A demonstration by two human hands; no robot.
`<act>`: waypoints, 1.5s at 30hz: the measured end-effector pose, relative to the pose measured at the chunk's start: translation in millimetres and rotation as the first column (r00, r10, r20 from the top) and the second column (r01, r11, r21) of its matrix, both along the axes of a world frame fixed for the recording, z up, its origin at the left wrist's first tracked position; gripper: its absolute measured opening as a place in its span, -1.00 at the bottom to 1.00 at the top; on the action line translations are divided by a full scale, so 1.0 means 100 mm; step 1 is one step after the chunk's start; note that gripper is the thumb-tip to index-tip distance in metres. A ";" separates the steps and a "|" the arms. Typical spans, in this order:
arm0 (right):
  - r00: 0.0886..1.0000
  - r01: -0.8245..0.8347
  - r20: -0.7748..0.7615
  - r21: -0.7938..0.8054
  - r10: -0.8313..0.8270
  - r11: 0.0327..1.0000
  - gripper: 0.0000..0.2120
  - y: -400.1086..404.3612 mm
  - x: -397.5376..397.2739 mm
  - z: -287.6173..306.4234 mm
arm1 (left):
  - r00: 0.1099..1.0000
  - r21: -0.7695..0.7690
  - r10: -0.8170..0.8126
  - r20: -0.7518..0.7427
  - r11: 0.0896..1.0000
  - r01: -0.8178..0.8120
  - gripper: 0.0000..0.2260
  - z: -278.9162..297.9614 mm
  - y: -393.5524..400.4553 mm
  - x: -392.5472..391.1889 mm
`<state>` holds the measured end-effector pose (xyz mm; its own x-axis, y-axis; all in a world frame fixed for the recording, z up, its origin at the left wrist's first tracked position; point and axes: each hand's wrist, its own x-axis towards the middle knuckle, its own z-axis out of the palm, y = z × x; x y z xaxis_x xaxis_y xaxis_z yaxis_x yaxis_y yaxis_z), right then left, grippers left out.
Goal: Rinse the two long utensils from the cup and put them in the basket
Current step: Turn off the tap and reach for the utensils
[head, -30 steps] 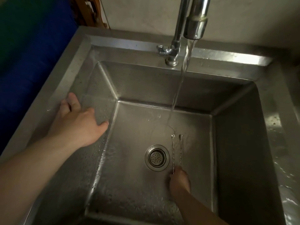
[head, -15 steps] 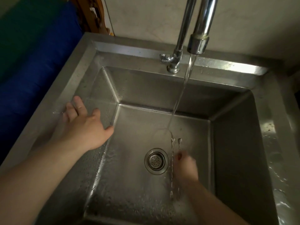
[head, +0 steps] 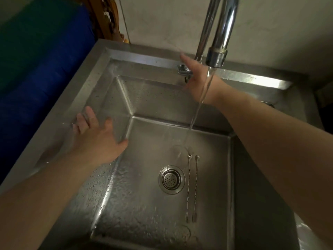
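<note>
Water runs into the sink [head: 207, 237]. Two long utensils [head: 191, 188] lie flat beside the drain [head: 171, 179], touching no hands. Left hand [head: 95, 138] rests spread on the sink's side wall. Farther back, right hand [head: 197, 82] reaches open toward the tap [head: 219, 33].

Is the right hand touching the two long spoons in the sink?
Apart. The head view shows the right hand raised by the tap handle, while the two long spoons lie alone on the sink floor.
</note>
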<state>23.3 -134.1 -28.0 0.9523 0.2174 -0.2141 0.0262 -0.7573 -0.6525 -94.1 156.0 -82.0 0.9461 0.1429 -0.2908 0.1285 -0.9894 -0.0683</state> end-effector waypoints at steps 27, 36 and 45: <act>0.974 -0.105 0.201 0.002 0.102 0.995 -0.18 -0.08 -0.25 -0.30 | 1.000 -0.012 0.008 0.013 1.000 -0.008 -0.20 0.01 -0.03 -0.03; 0.950 0.116 0.279 0.105 -0.141 0.988 -0.35 -0.20 -0.69 -0.32 | 0.966 -0.033 -0.021 0.257 0.999 0.031 -0.24 -0.02 -0.28 -0.11; 0.808 0.546 -0.206 -0.093 -0.552 0.833 -0.75 -0.49 -1.96 -1.72 | 0.998 -0.611 -0.012 -0.067 0.791 -0.032 -0.80 -1.14 -1.64 -0.76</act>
<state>-173.1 -183.1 -199.5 0.8400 -0.3368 -0.4253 -0.5377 -0.6206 -0.5707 -170.6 -7.8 -195.7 0.9217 -0.0763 -0.3802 0.1554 -0.8257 0.5423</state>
